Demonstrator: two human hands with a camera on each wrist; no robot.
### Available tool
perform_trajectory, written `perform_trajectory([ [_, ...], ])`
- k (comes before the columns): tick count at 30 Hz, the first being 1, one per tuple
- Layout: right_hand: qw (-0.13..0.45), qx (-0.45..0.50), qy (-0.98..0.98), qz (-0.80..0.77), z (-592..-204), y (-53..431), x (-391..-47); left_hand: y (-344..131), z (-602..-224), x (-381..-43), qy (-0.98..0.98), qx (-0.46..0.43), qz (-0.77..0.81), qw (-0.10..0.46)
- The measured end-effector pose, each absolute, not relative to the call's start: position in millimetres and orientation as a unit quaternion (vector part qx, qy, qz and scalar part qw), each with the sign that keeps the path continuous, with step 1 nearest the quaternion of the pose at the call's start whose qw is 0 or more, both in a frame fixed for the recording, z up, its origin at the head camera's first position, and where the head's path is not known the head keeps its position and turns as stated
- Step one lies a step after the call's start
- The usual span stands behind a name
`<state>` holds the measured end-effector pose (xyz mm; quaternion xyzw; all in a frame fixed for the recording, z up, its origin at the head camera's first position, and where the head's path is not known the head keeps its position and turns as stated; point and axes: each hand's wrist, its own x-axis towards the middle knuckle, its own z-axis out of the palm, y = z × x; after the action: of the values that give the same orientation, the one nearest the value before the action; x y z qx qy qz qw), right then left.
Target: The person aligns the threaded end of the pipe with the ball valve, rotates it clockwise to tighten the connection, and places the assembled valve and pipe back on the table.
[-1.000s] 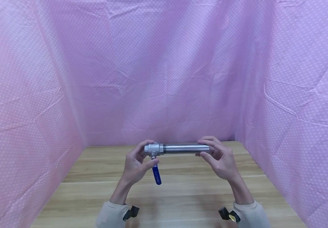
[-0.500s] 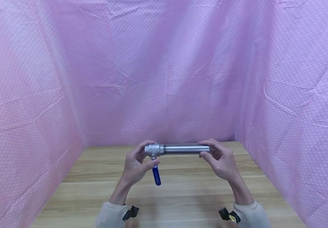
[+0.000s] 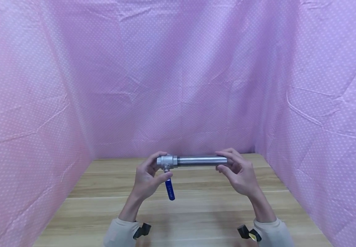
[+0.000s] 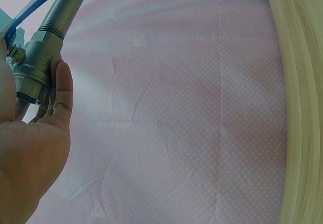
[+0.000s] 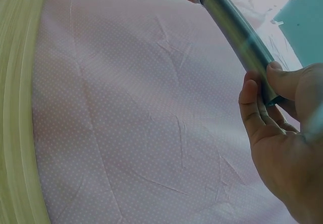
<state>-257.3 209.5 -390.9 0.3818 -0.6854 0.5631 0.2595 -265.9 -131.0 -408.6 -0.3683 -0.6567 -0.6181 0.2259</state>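
Gripping: L hand [image 3: 147, 177] on ball valve [image 3: 167, 160], thumb at blue lever [image 3: 170, 190]; R hand [image 3: 241, 175] on far end of pipe [image 3: 200, 160]. Joined pcs. held above bench [image 3: 190, 212]. Lever lettering too small to read. Valve dull silver, hex-ended; pipe smooth. L wrist cam alone shows raised marks [image 4: 48, 58], illegible.

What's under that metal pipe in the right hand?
In the head view, the wooden table shows below the metal pipe. Whatever lies directly behind the pipe and the right hand is covered, so it cannot be seen.
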Motion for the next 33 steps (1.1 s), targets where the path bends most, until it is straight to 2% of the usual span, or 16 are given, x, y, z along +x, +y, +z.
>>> perform_trajectory([
  [9, 0.260, 0.402, -0.658, 0.581, -392.2, 209.4, -258.9, -130.7, -409.8, -265.0, -0.657, -0.370, -0.619, 0.222],
  [16, 0.286, 0.400, -0.674, 0.551, -393.0, 210.4, -261.1, -130.9, -409.1, -265.2, -0.659, -0.368, -0.617, 0.223],
  [27, 0.245, 0.384, -0.686, 0.568, -389.2, 210.7, -255.5, -131.5, -408.4, -266.8, -0.655, -0.373, -0.615, 0.232],
  [33, 0.248, 0.391, -0.674, 0.575, -389.5, 210.6, -256.0, -131.7, -407.2, -264.2, -0.658, -0.370, -0.615, 0.228],
])
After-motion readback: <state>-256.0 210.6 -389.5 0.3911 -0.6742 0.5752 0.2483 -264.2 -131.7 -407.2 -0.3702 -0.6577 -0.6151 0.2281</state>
